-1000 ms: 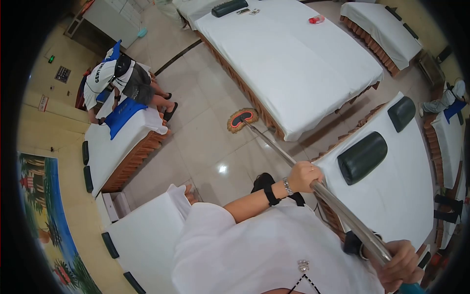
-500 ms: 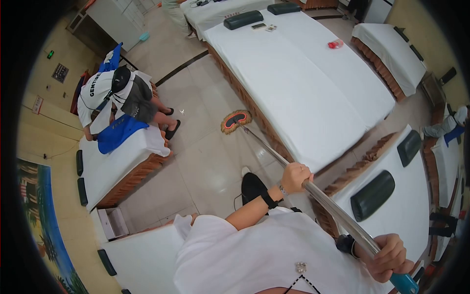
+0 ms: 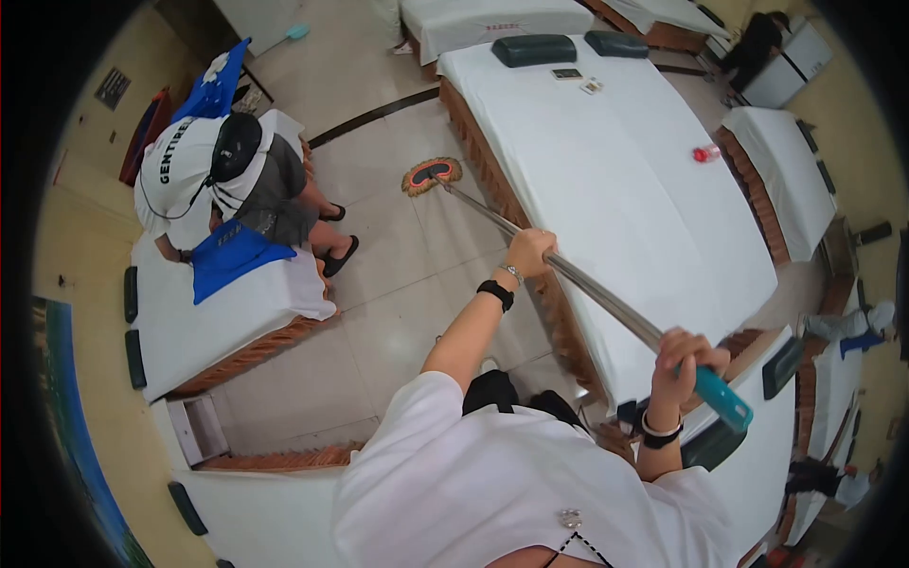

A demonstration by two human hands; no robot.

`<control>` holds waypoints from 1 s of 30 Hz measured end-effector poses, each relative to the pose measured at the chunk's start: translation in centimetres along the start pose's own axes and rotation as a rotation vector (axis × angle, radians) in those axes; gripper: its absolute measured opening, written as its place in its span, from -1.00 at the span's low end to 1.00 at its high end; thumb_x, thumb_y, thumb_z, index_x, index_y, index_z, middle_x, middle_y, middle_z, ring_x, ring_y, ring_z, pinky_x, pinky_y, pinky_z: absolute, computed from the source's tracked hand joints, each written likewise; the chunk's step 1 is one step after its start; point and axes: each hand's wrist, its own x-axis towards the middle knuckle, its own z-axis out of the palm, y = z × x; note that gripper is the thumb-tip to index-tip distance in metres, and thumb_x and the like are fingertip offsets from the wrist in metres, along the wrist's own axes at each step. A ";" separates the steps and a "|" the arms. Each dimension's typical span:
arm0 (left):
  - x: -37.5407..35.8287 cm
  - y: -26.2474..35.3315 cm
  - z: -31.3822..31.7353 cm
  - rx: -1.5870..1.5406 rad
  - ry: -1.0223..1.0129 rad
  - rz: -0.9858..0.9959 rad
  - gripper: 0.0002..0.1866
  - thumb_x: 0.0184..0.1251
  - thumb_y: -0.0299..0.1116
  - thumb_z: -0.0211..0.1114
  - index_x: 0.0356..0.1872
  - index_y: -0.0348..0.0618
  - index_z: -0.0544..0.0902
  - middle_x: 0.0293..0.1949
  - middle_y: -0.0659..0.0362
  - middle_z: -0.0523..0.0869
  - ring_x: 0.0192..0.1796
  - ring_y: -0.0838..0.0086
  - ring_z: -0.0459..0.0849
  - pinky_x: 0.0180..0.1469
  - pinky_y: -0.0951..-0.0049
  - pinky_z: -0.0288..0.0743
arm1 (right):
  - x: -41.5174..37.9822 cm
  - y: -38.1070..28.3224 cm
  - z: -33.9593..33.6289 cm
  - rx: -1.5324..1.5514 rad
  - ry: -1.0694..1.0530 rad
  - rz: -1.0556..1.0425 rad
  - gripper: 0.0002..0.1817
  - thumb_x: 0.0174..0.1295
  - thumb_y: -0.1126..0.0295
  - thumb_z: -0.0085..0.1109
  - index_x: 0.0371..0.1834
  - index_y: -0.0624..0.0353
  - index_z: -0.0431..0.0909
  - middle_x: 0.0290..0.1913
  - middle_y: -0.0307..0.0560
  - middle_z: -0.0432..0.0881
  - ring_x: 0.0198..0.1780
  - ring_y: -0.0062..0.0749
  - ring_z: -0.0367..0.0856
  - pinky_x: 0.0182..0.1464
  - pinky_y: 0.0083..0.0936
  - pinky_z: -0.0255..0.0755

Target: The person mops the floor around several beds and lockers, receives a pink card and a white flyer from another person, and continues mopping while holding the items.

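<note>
Both my hands hold a long metal mop pole (image 3: 587,289). My left hand (image 3: 530,251), with a watch and a black band at the wrist, grips the pole partway down. My right hand (image 3: 686,355) grips it near the top, just below the teal end grip (image 3: 724,398). The flat orange-fringed mop head (image 3: 431,175) lies on the beige tiled floor (image 3: 398,275), close to the brown skirt of the big white bed (image 3: 615,180).
A person in a white shirt (image 3: 180,170) bends over a smaller white bed (image 3: 189,322) at the left, with a blue cloth (image 3: 232,256) on it. Dark pillows (image 3: 533,49), small items and a red object (image 3: 703,153) lie on the big bed. More beds stand around.
The mop head has slid farther away along the big bed's side. Both hands have risen and shifted with the pole, my right hand nearer the teal end. The view has turned.
</note>
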 end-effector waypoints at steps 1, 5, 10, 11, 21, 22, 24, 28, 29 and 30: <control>0.0 -0.1 -0.3 0.012 -0.017 0.001 -0.83 -0.38 -0.45 0.26 -0.66 -0.03 0.44 -0.65 0.18 0.50 -0.52 0.24 0.51 -0.47 0.32 0.38 | -0.2 0.3 0.3 0.000 -0.016 0.053 -0.87 0.11 0.51 -0.10 -0.42 0.06 0.15 -0.74 -0.24 0.28 -0.73 -0.60 0.20 -0.61 -0.63 0.13; 0.7 0.9 -0.9 -0.041 0.047 0.038 -0.77 -0.48 -0.43 0.29 -0.67 -0.01 0.43 -0.64 0.21 0.50 -0.48 0.28 0.53 -0.44 0.34 0.39 | 1.8 1.3 1.4 0.005 0.110 -0.254 -0.93 0.12 0.45 -0.18 -0.43 0.10 0.15 -0.81 -0.29 0.27 -0.81 -0.64 0.16 -0.72 -0.68 0.03; 4.9 -1.0 -2.8 -0.097 0.198 0.118 -0.80 -0.35 -0.47 0.27 -0.74 -0.03 0.37 -0.72 0.20 0.42 -0.61 0.30 0.48 -0.57 0.38 0.33 | 7.0 3.8 3.9 0.259 0.022 -0.371 -0.92 0.04 0.49 -0.10 -0.48 0.15 0.21 -0.81 -0.34 0.32 -0.82 -0.70 0.25 -0.70 -0.73 0.15; 5.9 -1.7 -3.3 -0.107 0.259 0.167 -0.79 -0.29 -0.48 0.26 -0.77 -0.03 0.35 -0.74 0.20 0.40 -0.65 0.31 0.46 -0.61 0.40 0.31 | 8.3 4.3 4.9 0.311 0.026 -0.374 -0.90 0.00 0.51 -0.07 -0.51 0.14 0.21 -0.82 -0.33 0.32 -0.82 -0.71 0.26 -0.70 -0.76 0.17; 23.5 -17.2 -11.0 -0.023 0.393 0.153 -0.79 -0.22 -0.44 0.22 -0.80 -0.04 0.33 -0.79 0.24 0.41 -0.75 0.33 0.39 -0.66 0.40 0.26 | 24.6 19.9 15.2 0.360 -0.196 -0.321 -0.84 -0.01 0.54 0.03 -0.49 0.12 0.23 -0.79 -0.29 0.33 -0.81 -0.68 0.29 -0.67 -0.77 0.20; 25.2 -18.6 -12.4 0.025 0.427 0.136 -0.89 -0.36 -0.49 0.12 -0.79 -0.01 0.38 -0.80 0.29 0.43 -0.75 0.39 0.42 -0.65 0.46 0.27 | 26.5 21.1 17.0 0.394 -0.244 -0.316 -0.82 -0.02 0.54 0.04 -0.52 0.10 0.20 -0.78 -0.28 0.34 -0.82 -0.68 0.29 -0.66 -0.76 0.21; 28.1 -20.5 -15.2 0.138 0.472 0.155 -0.89 -0.35 -0.48 0.11 -0.80 0.00 0.37 -0.81 0.29 0.41 -0.75 0.41 0.41 -0.66 0.48 0.26 | 29.6 22.9 19.7 0.441 -0.264 -0.339 -0.76 -0.06 0.55 0.06 -0.59 0.06 0.16 -0.80 -0.31 0.34 -0.83 -0.70 0.29 -0.68 -0.78 0.20; 33.5 -24.9 -19.7 0.092 0.605 0.221 -0.76 -0.22 -0.55 0.12 -0.82 -0.12 0.23 -0.84 0.18 0.31 -0.79 0.31 0.31 -0.71 0.42 0.22 | 34.0 27.3 25.1 0.683 -0.307 -0.419 -0.72 -0.11 0.56 0.06 -0.65 0.04 0.11 -0.87 -0.37 0.32 -0.86 -0.75 0.32 -0.71 -0.83 0.21; 34.5 -26.7 -20.8 0.096 0.624 0.222 -0.76 -0.22 -0.55 0.12 -0.81 -0.12 0.23 -0.84 0.18 0.31 -0.79 0.31 0.31 -0.71 0.42 0.22 | 34.6 28.8 26.4 0.679 -0.312 -0.412 -0.72 -0.10 0.55 0.06 -0.65 0.04 0.11 -0.87 -0.37 0.32 -0.85 -0.75 0.32 -0.71 -0.83 0.22; 35.2 -28.3 -21.6 0.095 0.643 0.217 -0.76 -0.22 -0.55 0.13 -0.81 -0.12 0.22 -0.83 0.18 0.31 -0.79 0.31 0.31 -0.71 0.41 0.22 | 35.1 30.3 27.6 0.671 -0.320 -0.399 -0.73 -0.09 0.55 0.06 -0.65 0.04 0.12 -0.86 -0.37 0.32 -0.85 -0.75 0.32 -0.71 -0.83 0.22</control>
